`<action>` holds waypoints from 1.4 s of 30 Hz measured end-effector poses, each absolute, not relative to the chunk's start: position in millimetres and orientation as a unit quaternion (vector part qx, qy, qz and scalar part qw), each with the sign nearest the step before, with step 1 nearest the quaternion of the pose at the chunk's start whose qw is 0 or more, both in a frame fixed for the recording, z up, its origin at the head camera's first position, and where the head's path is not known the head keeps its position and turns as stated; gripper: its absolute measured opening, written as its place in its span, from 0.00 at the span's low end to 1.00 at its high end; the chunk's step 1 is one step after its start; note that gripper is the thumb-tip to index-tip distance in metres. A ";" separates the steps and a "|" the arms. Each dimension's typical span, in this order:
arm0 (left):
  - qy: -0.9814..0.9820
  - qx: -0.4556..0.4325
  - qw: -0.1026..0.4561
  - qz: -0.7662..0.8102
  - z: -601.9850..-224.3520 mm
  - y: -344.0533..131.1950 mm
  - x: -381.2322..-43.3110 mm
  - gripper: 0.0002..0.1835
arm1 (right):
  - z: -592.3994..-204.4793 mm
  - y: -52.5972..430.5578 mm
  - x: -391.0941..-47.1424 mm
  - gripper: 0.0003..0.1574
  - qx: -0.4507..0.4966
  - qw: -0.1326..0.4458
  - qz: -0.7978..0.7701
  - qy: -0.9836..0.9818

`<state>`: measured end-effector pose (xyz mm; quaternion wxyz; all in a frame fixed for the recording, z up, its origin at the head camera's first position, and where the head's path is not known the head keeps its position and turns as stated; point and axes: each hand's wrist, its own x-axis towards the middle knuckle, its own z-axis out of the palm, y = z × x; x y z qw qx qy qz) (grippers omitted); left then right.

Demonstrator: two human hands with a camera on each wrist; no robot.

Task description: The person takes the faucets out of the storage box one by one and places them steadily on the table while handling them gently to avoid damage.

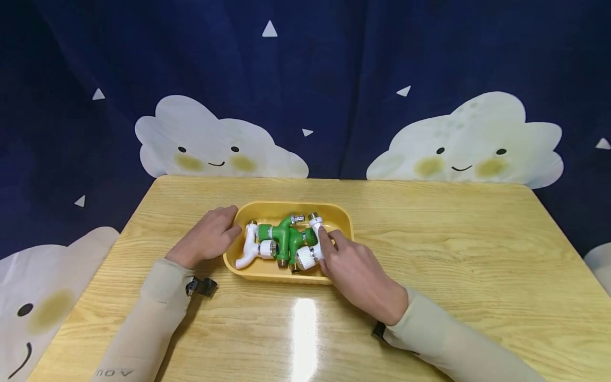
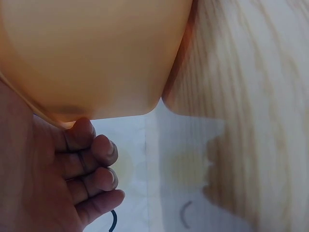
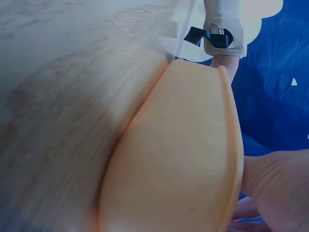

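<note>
A yellow plastic basin holds two white faucets and two green faucets, lying side by side. The left white faucet has its spout toward the near left. Beside it are one green faucet and a second green faucet. My right hand reaches over the basin's right end and grips the right white faucet, covering part of it. At the opposite end my left hand holds the basin's rim, thumb over the edge; its curled fingers show outside the wall.
The basin rests on a light wooden table. Behind the table hangs a dark blue curtain printed with smiling clouds and small white triangles. A black strap device sits at the left wrist.
</note>
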<state>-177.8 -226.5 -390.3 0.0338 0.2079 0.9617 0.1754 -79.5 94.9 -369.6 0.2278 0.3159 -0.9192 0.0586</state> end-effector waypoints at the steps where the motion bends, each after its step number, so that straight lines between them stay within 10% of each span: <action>1: 0.961 0.210 0.032 0.176 -390.5 -226.1 -178.0 0.07 | -370.3 95.6 -79.2 0.37 0.313 0.226 0.060 -0.921; 42: 0.962 0.205 0.040 0.175 -390.1 -226.6 -178.4 0.07 | -354.3 108.2 -80.2 0.35 0.283 0.183 0.115 -0.934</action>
